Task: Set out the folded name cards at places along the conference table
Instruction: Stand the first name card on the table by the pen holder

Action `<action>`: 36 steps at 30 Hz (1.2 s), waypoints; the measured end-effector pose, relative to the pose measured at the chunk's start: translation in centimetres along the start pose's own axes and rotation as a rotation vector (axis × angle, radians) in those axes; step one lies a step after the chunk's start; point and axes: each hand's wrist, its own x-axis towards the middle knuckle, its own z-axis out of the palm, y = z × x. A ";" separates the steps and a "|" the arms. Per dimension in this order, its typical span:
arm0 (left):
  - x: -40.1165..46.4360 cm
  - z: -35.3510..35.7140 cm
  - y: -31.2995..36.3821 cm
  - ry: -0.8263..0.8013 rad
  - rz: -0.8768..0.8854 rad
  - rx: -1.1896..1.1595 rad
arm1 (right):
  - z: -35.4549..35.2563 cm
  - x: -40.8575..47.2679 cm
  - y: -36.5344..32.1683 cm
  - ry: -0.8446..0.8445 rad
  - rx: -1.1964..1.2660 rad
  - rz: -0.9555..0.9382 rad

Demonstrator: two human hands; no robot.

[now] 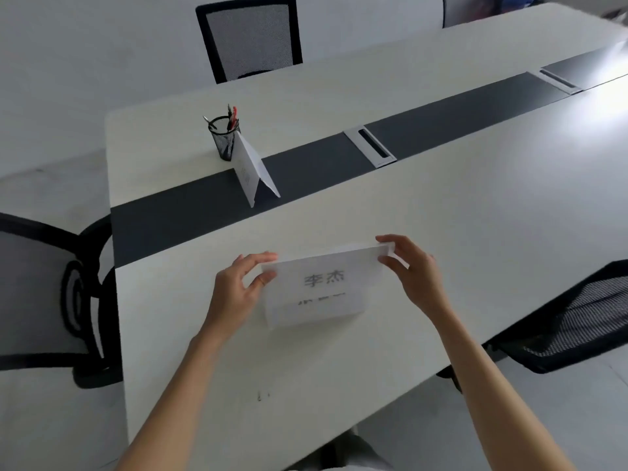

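Here, both hands held one folded name card (321, 287) on the near white part of the desk (458, 232). The left hand (234, 290) pinched the card's upper left corner, thumb in front and fingers (261, 258) behind the fold, and the right hand (413, 271) gripped the upper right corner the same way. The card's printed face was turned toward the person, its lower edge at the desk surface. A second folded card (253, 168) stood like a tent on the dark strip (170, 215) down the middle of the desk, just beside a mesh pen cup (223, 139) with pens in it. Black mesh chairs stood around the desk: one at the far side (249, 39), one at the left (44, 294), one at the right (577, 317).
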 end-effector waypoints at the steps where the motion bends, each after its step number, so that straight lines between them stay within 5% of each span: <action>1: 0.6 -0.2 0.8 -0.007 0.016 -0.014 | -0.7 0.2 -0.4 0.023 0.022 -0.013; 8: 5.5 2.7 5.6 0.000 0.113 -0.126 | -6.2 3.9 -0.7 0.128 0.110 -0.080; 15: 13.7 10.2 6.0 0.090 0.010 -0.120 | -8.7 11.8 6.2 0.285 0.064 0.024; 18: 18.5 14.6 4.9 0.159 -0.094 -0.111 | -7.5 13.6 13.8 0.048 -0.263 0.208; 21: 23.0 18.8 4.1 0.235 -0.177 -0.134 | -5.4 12.1 20.1 -0.292 -0.533 0.091; 36: 33.1 29.2 -1.1 0.268 -0.271 -0.119 | -3.9 11.0 24.2 -0.251 -0.684 -0.059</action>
